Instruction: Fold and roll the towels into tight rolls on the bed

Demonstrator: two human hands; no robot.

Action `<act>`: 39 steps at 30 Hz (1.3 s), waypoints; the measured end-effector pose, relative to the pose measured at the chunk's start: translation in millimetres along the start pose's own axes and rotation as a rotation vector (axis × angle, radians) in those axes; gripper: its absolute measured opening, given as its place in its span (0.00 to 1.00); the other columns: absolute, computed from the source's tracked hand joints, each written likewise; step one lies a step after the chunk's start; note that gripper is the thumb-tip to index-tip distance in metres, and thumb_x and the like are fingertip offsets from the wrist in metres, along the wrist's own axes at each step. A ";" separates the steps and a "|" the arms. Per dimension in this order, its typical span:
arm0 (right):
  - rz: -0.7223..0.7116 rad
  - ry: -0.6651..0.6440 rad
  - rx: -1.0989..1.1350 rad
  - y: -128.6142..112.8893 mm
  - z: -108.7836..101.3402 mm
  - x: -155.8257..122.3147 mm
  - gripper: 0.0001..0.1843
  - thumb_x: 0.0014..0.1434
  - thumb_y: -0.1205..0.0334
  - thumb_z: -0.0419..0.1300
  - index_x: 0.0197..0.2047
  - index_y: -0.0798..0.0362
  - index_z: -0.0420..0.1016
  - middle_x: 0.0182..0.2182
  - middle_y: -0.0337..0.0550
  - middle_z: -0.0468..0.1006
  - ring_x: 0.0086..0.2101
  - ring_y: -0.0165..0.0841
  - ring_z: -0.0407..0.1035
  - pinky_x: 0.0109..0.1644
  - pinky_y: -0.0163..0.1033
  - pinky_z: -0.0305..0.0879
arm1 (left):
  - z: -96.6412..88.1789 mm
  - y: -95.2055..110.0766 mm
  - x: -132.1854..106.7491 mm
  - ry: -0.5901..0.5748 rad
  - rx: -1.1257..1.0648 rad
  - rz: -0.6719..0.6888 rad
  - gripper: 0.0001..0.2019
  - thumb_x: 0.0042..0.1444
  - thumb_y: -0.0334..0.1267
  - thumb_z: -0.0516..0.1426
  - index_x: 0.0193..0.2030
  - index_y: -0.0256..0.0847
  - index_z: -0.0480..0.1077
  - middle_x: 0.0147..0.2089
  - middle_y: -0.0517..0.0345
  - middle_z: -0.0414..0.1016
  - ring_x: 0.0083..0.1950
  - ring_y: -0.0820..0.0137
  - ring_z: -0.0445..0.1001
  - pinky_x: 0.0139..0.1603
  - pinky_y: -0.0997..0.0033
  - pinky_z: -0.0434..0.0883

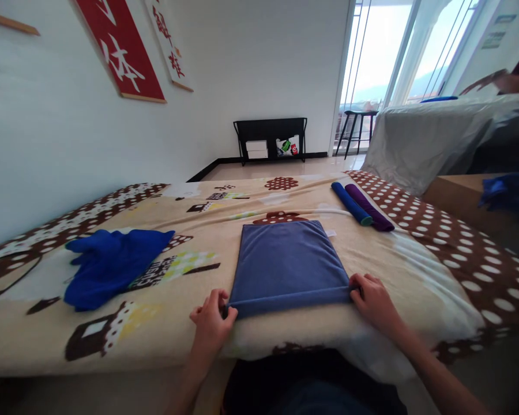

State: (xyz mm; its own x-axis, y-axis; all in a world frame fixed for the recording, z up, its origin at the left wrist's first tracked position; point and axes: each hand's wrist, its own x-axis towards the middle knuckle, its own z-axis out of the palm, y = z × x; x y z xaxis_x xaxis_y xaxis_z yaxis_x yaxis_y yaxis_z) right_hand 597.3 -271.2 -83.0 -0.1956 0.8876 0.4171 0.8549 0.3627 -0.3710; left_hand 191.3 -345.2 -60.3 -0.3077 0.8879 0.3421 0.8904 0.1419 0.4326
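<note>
A grey-blue towel (289, 259) lies flat in a near-square shape on the patterned blanket, its near edge turned over into a narrow fold. At the left end of that fold, my left hand (214, 320) pinches the corner between thumb and fingers. My right hand (374, 302) grips the fold's right end with curled fingers. To the far right lie two rolled towels, one blue (351, 203) and one purple (369, 207), side by side. A crumpled bright blue towel (115, 265) rests at the left.
The cream and brown blanket (415, 271) covers the surface in front of me. At the right, a person's hand (486, 80) is over a table under a grey cover (436, 129). A cardboard box (458, 193) with blue cloth stands nearby. A black rack (270, 128) is by the wall.
</note>
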 end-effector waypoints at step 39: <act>-0.167 0.170 -0.044 10.6 10.0 -40.4 0.14 0.67 0.53 0.53 0.49 0.44 0.77 0.49 0.43 0.77 0.49 0.40 0.70 0.56 0.50 0.58 | 18.5 41.0 -48.5 0.249 0.078 0.762 0.25 0.58 0.24 0.49 0.62 0.39 0.66 0.60 0.49 0.74 0.63 0.60 0.70 0.63 0.54 0.66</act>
State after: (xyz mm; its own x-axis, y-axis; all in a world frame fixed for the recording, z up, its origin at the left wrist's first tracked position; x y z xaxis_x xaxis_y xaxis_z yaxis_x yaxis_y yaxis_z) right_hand 609.5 -300.4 -112.0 -0.2552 0.7547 0.6044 0.8384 0.4840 -0.2505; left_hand 249.0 -374.4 -74.6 0.3359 0.6305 0.6997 0.9037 -0.4252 -0.0507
